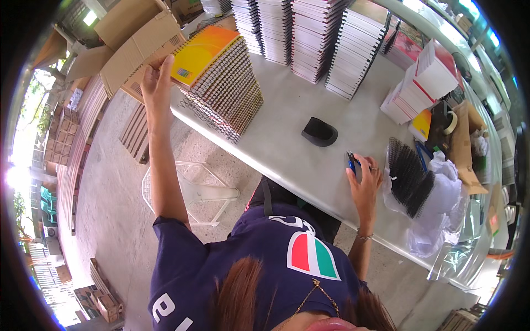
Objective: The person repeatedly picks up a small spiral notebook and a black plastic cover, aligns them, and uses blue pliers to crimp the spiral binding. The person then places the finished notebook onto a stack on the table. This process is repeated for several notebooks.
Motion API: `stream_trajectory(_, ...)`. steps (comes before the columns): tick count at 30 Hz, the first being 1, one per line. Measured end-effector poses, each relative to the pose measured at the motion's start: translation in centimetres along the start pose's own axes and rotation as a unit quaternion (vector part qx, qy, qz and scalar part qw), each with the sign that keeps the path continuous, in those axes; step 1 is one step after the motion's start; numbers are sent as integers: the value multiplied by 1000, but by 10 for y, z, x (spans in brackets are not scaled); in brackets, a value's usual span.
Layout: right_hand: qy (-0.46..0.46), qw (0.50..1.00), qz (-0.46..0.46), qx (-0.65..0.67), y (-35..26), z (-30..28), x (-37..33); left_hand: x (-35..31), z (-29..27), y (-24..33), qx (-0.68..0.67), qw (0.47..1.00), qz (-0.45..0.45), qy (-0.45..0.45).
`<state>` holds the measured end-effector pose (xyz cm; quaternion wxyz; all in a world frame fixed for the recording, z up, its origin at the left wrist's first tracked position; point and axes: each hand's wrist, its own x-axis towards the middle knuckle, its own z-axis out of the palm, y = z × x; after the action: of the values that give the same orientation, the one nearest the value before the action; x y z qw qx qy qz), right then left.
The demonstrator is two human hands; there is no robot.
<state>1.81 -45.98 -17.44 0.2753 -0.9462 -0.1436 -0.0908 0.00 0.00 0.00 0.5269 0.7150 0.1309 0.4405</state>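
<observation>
A tall stack of spiral notebooks (226, 88) with yellow-orange covers stands at the left end of the table, wire bindings toward me. My left hand (158, 80) is at the left edge of the top notebook (207, 52), thumb and bent fingers closed on its edge; the fingertips are partly hidden. Over the table's front right, my right hand (365, 179) is wrapped round small blue-handled pliers (351, 161), their tip pointing away from me. A black, rounded, curved piece (319, 132) lies on the tabletop between my hands.
Several stacks of bound books (314, 38) line the table's (287, 110) far side. To the right lie black spiral coils (408, 176) on crumpled white plastic (436, 220), near red-edged books (422, 83). An open cardboard box (132, 41) and a white stool (207, 190) are at left.
</observation>
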Motion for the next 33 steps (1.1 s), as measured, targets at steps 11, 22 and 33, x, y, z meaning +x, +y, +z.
stream_trajectory(11, 187, 980, -41, 52, 49, -59, 56, -16, -21, -43, 69, 997, 8, 17)
stream_trajectory(22, 177, 978, 4, -114, 195, -69, 160, -116, 35, 18, 84, 898, 418, 109)
stream_trajectory(33, 186, 966, -9, -180, 194, -100, 138, -222, 189, -62, 114, 899, 115, -406)
